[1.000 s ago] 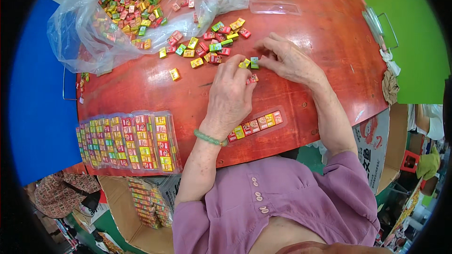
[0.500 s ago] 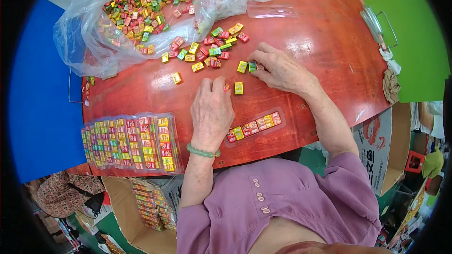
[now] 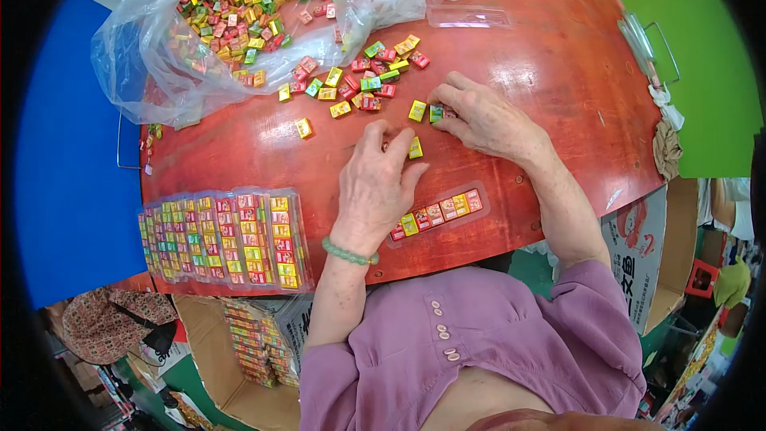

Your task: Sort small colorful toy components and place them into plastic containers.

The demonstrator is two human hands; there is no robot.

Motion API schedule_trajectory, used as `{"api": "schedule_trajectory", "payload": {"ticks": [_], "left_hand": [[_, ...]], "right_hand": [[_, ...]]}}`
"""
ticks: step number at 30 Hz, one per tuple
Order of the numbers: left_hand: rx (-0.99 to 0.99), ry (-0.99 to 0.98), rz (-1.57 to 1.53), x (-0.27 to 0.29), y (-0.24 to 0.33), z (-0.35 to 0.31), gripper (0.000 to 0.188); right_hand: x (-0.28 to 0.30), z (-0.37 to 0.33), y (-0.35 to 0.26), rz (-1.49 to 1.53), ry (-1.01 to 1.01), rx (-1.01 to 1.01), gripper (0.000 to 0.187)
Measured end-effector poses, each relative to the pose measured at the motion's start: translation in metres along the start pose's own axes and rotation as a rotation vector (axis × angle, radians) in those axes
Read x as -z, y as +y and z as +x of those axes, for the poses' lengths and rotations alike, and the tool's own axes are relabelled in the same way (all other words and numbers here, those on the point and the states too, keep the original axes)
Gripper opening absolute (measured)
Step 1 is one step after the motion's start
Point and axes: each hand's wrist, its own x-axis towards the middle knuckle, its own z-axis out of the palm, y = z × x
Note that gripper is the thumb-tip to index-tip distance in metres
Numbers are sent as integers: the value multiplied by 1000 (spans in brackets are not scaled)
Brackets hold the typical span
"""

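Observation:
My left hand (image 3: 373, 185) hovers low over the table with thumb and forefinger spread. A small yellow box (image 3: 415, 148) stands beside its forefinger, and a bit of red under the fingers is mostly hidden. Between the thumb and fingers of my right hand (image 3: 493, 124) sit a small green box (image 3: 436, 113) and a reddish one (image 3: 449, 112). Just left of them lies another yellow box (image 3: 417, 110). Closer to me, a clear plastic tray (image 3: 481, 212) holds a row of red and yellow boxes, its left end partly behind my left hand.
Loose coloured boxes (image 3: 371, 82) lie in a cluster beyond my hands. Behind them a clear plastic bag (image 3: 144, 72) spills many more. Filled trays (image 3: 219, 239) line the table's near left. An unfilled clear tray (image 3: 468, 17) lies at the far side.
My left hand has shifted right, its thumb now spread out, up to the nearer yellow box. My right hand stays at the green box, almost unmoved. The whole view has shifted slightly.

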Motion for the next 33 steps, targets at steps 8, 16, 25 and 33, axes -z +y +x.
{"api": "schedule_trajectory", "payload": {"ticks": [8,16,25,33], "left_hand": [[86,-1,9,6,0,-3,26],[175,71,108,11,-12,-10,22],[138,99,1,8,-25,-11,26],[138,96,-51,9,-26,-10,24]], "right_hand": [[0,0,2,10,-5,8,29],[-17,1,-14,-62,141,20,33],[-28,7,-18,-32,114,197,29],[-36,9,-28,-40,83,271,31]]}}
